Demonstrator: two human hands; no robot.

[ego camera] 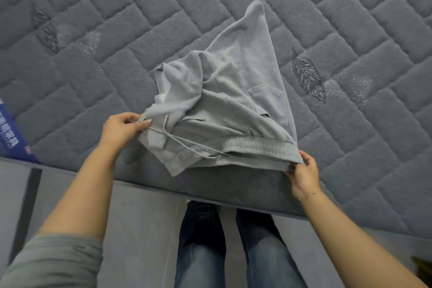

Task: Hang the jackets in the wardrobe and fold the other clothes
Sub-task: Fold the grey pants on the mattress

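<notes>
Nearest the lens, low and left: a grey-green sleeve (53, 262) pushed up the left forearm. Between the two forearms, legs in blue jeans (236, 252) standing against the mattress edge.

Far left, outward of the left grip: a blue printed label (9, 133) at the mattress border. Left hand (121, 128) curled, thumb and fingertips pinching the left end of the waistband of the grey sweatpants (224, 100), right where the pale drawstring (177, 138) comes out; cord trailing rightward from that pinch across the fabric.

Between the two grips: waistband stretched out, elastic section nearer the right side, lifted just off the quilted grey mattress (93, 30). Beyond the grips, away from the body: pant legs bunched and folded over, rising to a point, with a patch pocket showing on the right half. Nothing visible in the pocket.

Right hand (302, 173) clamped on the waistband's right corner, fingers curled round the hem; thin bracelet (308, 194) at the wrist. Right of that grip and further up: an embroidered leaf (307, 76) on the mattress cover.
</notes>
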